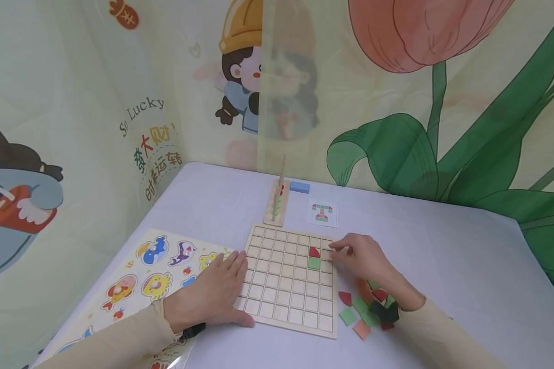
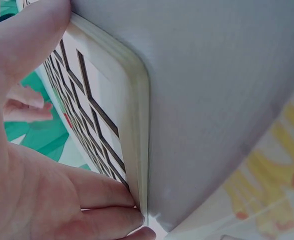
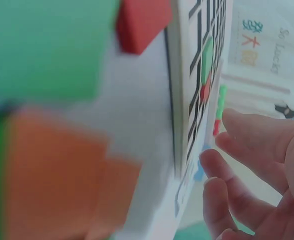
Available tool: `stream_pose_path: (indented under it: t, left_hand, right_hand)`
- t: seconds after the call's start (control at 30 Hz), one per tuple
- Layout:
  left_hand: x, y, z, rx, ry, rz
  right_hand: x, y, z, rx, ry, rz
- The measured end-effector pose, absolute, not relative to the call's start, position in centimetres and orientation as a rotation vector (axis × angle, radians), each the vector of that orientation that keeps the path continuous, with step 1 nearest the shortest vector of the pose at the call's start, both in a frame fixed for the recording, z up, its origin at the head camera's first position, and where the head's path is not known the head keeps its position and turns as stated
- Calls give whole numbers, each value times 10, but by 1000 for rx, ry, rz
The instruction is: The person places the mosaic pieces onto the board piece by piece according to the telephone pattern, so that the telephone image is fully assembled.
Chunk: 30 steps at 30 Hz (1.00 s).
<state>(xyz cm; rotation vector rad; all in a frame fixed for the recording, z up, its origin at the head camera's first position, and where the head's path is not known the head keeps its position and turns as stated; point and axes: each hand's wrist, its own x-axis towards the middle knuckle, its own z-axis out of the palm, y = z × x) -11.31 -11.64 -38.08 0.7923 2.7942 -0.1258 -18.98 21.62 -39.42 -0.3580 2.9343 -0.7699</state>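
Observation:
A wooden grid board lies on the table. Two pieces sit in its upper right cells: a red quarter-round piece and, just below it, a green square piece. My left hand rests along the board's left side, fingers extended; the left wrist view shows its fingertips and thumb against the board's edge. Over the upper right edge is my right hand, fingers loosely bent. In the right wrist view its fingers are spread apart, with no piece visible between them.
Loose red, green and orange pieces lie right of the board, partly under my right wrist. Behind stand a pattern card, a wooden stand with beads and a blue block. A sea-animal puzzle sheet lies left.

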Motion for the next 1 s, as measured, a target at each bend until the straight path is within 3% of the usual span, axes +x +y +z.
stream_pose_path:
  t: [0.47, 1.0]
  left_hand:
    - [-112, -117, -379, 800, 2781, -85]
    - [-113, -117, -379, 820, 2790, -89]
  right_hand:
    - [-145, 267, -401, -168, 2903, -675]
    - [-137, 279, -396, -170, 2887, -604]
